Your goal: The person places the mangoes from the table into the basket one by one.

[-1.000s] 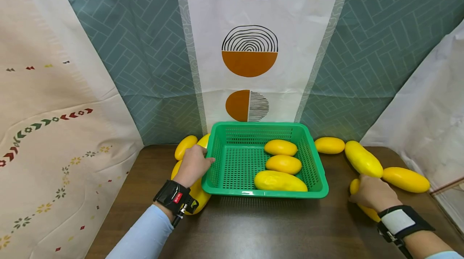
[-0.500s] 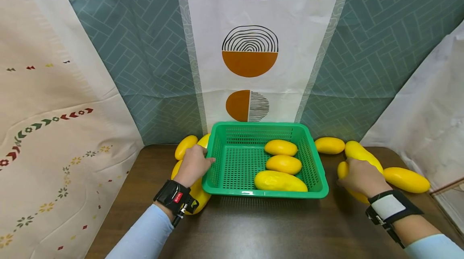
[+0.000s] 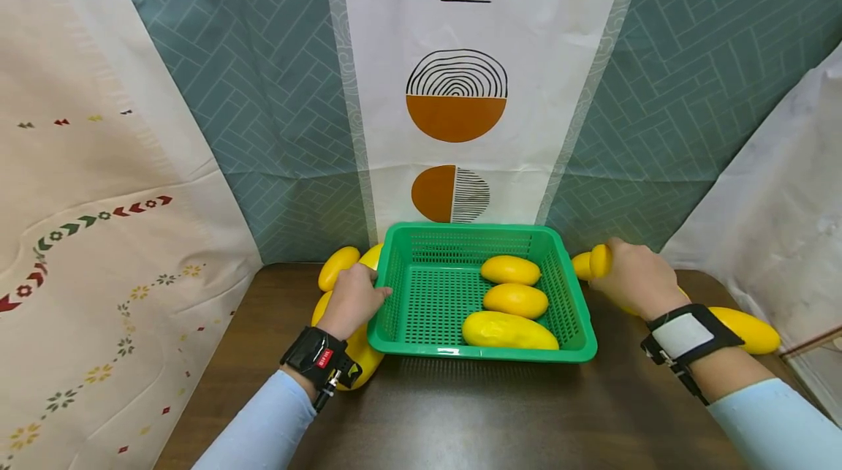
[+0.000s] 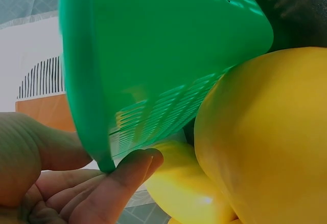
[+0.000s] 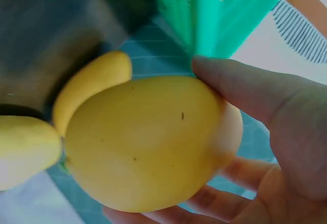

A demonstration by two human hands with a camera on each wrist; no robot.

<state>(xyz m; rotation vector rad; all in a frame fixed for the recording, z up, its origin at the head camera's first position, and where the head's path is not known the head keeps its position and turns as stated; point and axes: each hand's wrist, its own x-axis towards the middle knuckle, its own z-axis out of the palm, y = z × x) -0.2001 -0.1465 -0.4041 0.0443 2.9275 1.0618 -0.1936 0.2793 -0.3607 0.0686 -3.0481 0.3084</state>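
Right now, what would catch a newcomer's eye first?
Probably the bright green basket at the back of the table, with three yellow fruits inside, toward the right. Then the left hand, pinching the basket's left rim, and the right hand, holding another fruit to the basket's right.

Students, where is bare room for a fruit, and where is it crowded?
Free: the left half of the basket, beside three yellow fruits; the table before it, between the sleeves. Crowded: left of the basket, with loose fruits, the left hand gripping the rim; right of it, more fruits, the right hand holding a fruit.
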